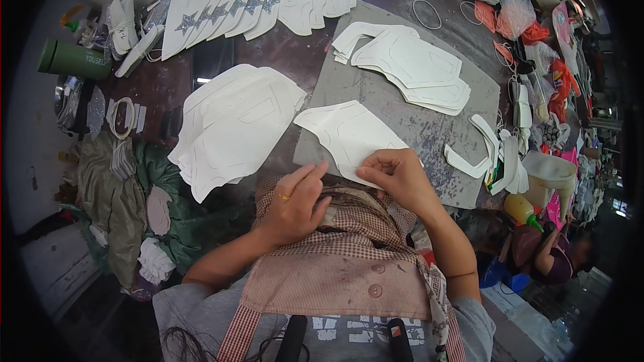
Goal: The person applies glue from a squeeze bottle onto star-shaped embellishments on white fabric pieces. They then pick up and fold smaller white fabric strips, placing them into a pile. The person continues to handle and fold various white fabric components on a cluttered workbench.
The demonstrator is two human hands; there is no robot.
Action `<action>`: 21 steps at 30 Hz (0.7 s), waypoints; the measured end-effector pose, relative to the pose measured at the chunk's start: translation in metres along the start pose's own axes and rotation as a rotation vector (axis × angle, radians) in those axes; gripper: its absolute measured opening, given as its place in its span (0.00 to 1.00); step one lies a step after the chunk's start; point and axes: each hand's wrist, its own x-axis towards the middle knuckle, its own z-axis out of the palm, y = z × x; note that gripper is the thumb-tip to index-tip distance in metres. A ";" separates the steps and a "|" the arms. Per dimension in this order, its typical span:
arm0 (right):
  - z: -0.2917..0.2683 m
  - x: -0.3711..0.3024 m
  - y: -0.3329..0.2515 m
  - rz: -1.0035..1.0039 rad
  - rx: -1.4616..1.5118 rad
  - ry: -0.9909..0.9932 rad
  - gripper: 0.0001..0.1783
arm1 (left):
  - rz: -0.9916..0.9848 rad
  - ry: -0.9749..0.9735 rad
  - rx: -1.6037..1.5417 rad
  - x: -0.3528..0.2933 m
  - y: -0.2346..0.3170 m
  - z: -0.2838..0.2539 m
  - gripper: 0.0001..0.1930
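A white cut shoe-upper piece [352, 133] with faint drawn lines lies on the grey board [429, 154] in front of me. My right hand [397, 175] pinches its near right edge between thumb and fingers. By the board's near left corner, my left hand [294, 200] hovers with fingers stretched, thumb apart and a ring on one finger. Nothing shows in it. To its left sits a thick stack of similar white pieces [235, 117]. Farther back on the board is another pile of white pieces [416, 60].
White pieces with glittery stars [251, 7] fan out at the far side. Curved white strips [467, 164] lie on the board's right, near a pale bucket [550, 173] and a yellow squeeze bottle [522, 209]. A green bottle [74, 59] lies at left. Another person [555, 263] sits at right.
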 end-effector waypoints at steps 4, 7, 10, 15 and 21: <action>0.001 0.001 0.000 0.010 -0.019 -0.002 0.09 | 0.155 0.044 -0.025 -0.002 -0.005 0.005 0.21; 0.001 0.002 -0.003 0.029 -0.034 0.001 0.09 | 0.220 0.075 -0.045 -0.002 -0.008 0.010 0.19; 0.001 0.002 -0.003 0.048 -0.025 -0.006 0.10 | 0.236 0.030 -0.015 0.001 -0.006 0.011 0.20; 0.002 0.002 -0.004 0.036 -0.044 -0.001 0.10 | 0.234 -0.063 0.118 0.002 -0.004 0.011 0.23; -0.009 -0.016 -0.003 -0.180 -0.223 0.067 0.11 | 0.234 -0.047 0.195 0.002 0.000 0.016 0.24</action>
